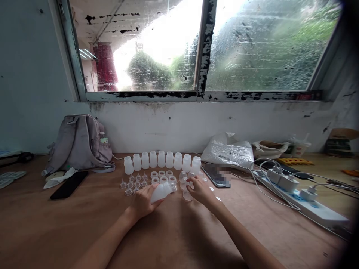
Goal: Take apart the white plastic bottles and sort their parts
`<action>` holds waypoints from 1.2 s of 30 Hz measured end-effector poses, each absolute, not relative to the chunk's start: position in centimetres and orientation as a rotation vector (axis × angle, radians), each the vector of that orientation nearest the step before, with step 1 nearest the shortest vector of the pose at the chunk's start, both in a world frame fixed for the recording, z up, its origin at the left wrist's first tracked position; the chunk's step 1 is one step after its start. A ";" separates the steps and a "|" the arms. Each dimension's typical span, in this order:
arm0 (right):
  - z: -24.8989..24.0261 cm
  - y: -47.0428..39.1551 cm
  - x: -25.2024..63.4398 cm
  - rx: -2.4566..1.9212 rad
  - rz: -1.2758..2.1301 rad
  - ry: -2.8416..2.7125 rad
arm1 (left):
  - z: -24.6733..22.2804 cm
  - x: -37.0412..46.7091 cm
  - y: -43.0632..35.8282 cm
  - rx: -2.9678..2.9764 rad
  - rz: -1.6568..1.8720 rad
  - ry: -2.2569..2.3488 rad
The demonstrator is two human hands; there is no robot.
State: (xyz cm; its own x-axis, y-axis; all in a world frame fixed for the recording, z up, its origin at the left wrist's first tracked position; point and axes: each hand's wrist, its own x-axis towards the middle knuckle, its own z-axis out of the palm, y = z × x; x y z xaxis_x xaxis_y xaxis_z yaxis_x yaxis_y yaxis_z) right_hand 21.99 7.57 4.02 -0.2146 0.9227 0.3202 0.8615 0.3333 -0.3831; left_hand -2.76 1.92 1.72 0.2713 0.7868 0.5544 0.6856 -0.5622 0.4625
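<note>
My left hand (143, 202) is wrapped round a translucent white bottle (160, 192), tilted with its neck toward the right. My right hand (198, 188) has its fingers bent together at a group of clear domed caps (187, 195); whether it pinches one is hard to make out. Behind the hands stands a row of white bottles (161, 159). Several clear nipples (137, 184) lie left of the white rings (162, 174), which are grouped in the middle. Small white discs (211, 189) are scattered beside my right hand.
A grey backpack (81, 144) and a black phone (68, 185) lie on the left. To the right are a silver bag (228, 151), another phone (215, 175) and a white power strip (316, 213) with plugs and cables. A wall with a window rises behind the table (157, 239).
</note>
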 end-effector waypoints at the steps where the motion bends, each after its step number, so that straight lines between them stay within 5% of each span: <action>1: 3.8 7.5 22.0 -1.583 0.152 -2.127 | 1.7 -2.8 1.9 2.424 1.153 1.401; 11: 5.2 7.0 21.7 -1.390 0.224 -1.931 | 2.6 -2.3 1.7 2.147 1.193 1.378; 21: 6.2 5.6 20.3 -0.999 0.903 -1.664 | 2.4 -2.5 2.1 2.151 1.004 1.258; 36: 4.6 5.4 19.2 -0.944 1.052 -1.730 | 2.5 -2.4 1.9 2.198 0.999 1.216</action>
